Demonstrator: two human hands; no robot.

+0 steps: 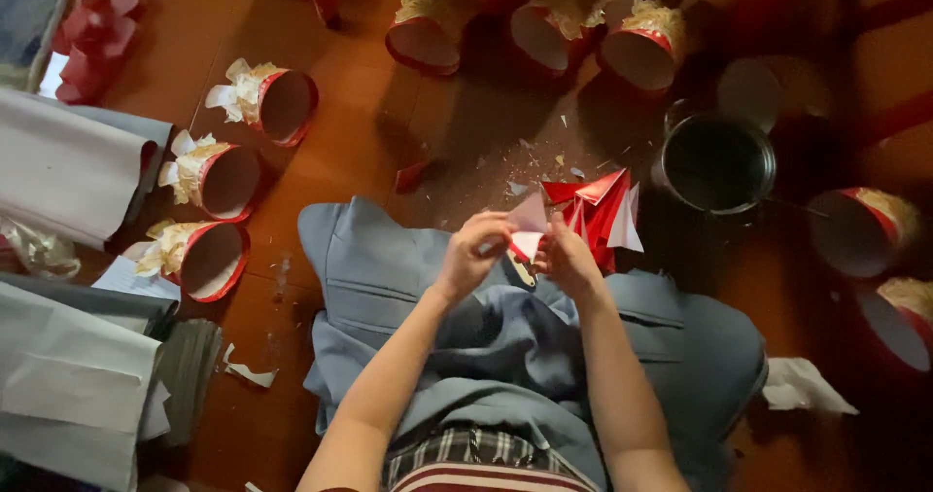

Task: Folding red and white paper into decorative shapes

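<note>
I sit on a wooden floor (340, 142) with grey-blue trousers (389, 288) across my lap. My left hand (473, 256) and my right hand (567, 259) meet above my knees, both pinching a small folded piece of red and white paper (528, 225). A dark thin object (522, 268), possibly scissors, shows just below the paper between my hands. A pile of folded red paper pieces (598, 210) lies on the floor right behind my hands.
Several red paper cylinders with cream frills lie around: three at the left (219, 176), three at the top (544, 35), two at the right (865, 229). A dark metal pot (717, 163) stands at the upper right. White paper sheets (68, 375) stack at the left. Scraps litter the floor.
</note>
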